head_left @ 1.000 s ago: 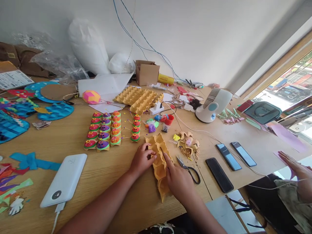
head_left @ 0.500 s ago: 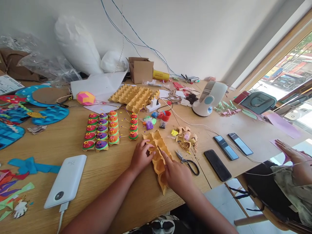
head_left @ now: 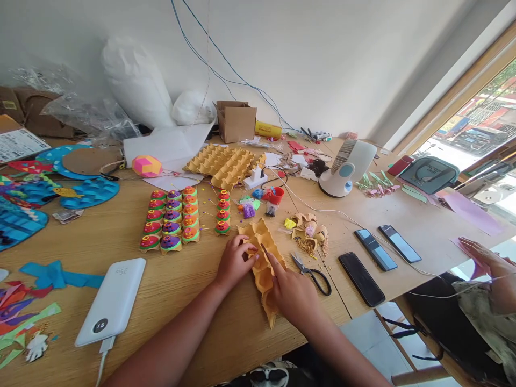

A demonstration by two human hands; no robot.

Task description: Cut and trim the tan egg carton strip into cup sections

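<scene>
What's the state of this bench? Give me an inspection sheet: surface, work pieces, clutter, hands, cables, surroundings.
Surface: wooden table, seam running right of the scissors.
Work pieces: yellow carton strip between the hands; painted carton rows beyond, to the left.
Clutter: carton scraps, three phones, power bank, coloured strips.
Hands: left hand touches the carton strip; right hand holds a slim dark tool to it.
Cables: white lead plugged into the power bank; blue cables along the wall.
Surroundings: white wall, window and another person's hand at right.
</scene>
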